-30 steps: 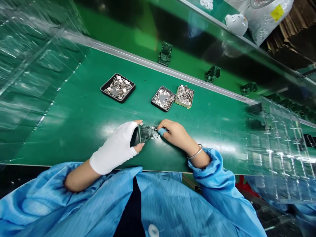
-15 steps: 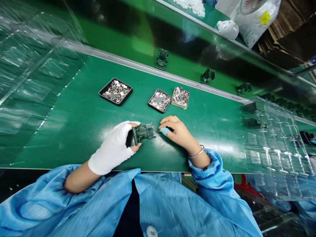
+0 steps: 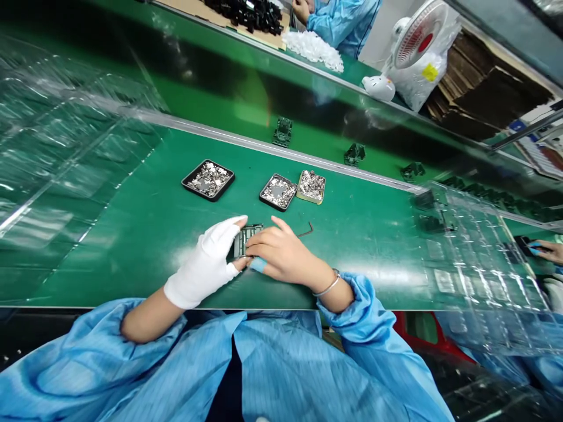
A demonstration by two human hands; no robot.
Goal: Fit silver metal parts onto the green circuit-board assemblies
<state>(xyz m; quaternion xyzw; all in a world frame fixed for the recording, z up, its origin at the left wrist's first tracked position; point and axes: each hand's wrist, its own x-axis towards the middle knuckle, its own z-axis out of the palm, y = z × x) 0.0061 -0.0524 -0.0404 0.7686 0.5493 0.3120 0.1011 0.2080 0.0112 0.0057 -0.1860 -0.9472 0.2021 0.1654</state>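
My left hand (image 3: 206, 264), in a white fingerless glove, grips a small dark green plastic part (image 3: 246, 237) on the green mat (image 3: 132, 234). My right hand (image 3: 281, 255), bare with a blue thumb cot and a silver bracelet, lies over the same part, its fingers closed on it. A thin dark bent tool (image 3: 307, 230) rests on the mat just right of my right hand. Most of the part is hidden under the two hands.
Three small trays of shiny metal pieces sit beyond my hands: a black tray (image 3: 207, 179), a grey tray (image 3: 278, 191) and a gold tray (image 3: 312, 186). Green parts (image 3: 282, 131) ride the conveyor behind. Clear blister trays (image 3: 475, 258) lie right and left. Another person's hand (image 3: 545, 251) shows far right.
My right hand has moved left from the part's right end and now covers the part. It left the thin bent tool lying on the mat. The camera has tilted up.
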